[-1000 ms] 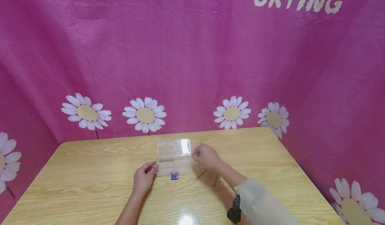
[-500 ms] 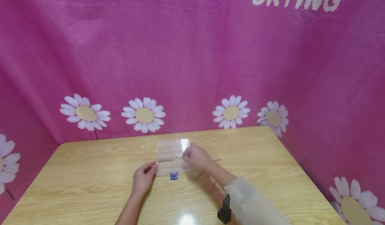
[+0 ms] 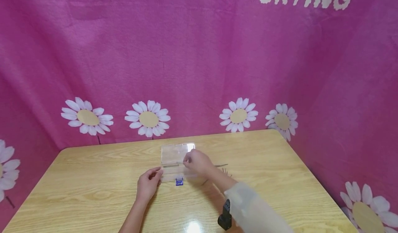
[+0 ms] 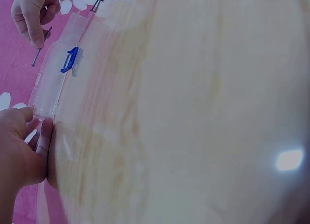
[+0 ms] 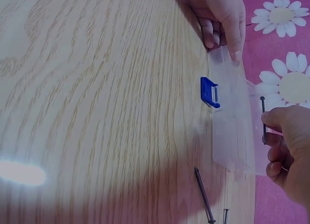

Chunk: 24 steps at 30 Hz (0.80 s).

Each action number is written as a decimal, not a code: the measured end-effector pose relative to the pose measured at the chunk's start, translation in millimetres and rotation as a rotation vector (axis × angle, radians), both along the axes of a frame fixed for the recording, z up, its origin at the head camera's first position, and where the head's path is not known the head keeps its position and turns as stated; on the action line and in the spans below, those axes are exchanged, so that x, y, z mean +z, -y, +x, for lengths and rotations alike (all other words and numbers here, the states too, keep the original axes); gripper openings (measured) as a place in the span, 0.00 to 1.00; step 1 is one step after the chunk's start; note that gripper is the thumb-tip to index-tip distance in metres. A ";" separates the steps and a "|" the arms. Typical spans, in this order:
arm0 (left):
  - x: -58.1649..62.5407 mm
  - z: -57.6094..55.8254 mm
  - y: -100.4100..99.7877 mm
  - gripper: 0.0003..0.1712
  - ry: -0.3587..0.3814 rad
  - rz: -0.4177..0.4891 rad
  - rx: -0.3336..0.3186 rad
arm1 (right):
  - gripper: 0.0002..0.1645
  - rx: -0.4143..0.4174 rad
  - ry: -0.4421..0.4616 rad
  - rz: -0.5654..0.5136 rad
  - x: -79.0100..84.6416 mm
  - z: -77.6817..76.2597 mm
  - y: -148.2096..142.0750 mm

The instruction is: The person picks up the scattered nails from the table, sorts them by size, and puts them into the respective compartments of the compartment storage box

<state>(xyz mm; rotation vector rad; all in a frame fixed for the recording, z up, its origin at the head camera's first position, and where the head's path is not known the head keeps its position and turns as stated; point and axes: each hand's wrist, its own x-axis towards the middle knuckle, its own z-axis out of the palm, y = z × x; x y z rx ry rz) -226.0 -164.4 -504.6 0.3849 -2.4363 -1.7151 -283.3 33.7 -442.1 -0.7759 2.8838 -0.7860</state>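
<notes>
Clear plastic box (image 5: pixel 233 122), one, with blue latch (image 5: pixel 208 92), on the counter (image 3: pixel 93 191); its lid (image 3: pixel 171 153) stands raised at the back. Left hand (image 3: pixel 147 185): thumb and fingers pinching the box's left end, unchanged over the last second. Right hand (image 5: pixel 293 146): thumb and fingertips pinching a dark nail (image 5: pixel 263 107); recently moved from beside the box's right edge to above its rear middle. Significance, as judged: the nail is now carried over the box but not yet released. Thin dark rod (image 3: pixel 171 166), one, seemingly another nail, along the box's rear left. Loose nails (image 5: pixel 204 195), several, on the counter near the box's right end; exact count unclear.
</notes>
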 end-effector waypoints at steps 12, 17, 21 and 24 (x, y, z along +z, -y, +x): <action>-0.8 -0.4 0.9 0.19 0.007 0.005 0.001 | 0.09 0.020 -0.017 0.010 2.4 3.5 17.3; -0.6 -0.9 1.0 0.19 0.001 0.020 0.002 | 0.09 0.007 -0.019 0.037 0.9 2.7 26.2; -0.3 -0.7 0.7 0.19 -0.010 0.029 0.000 | 0.09 -0.001 -0.025 0.049 -0.2 2.0 29.5; -0.5 -0.9 0.8 0.18 -0.015 0.029 -0.001 | 0.09 -0.012 -0.017 0.050 -2.0 1.6 31.8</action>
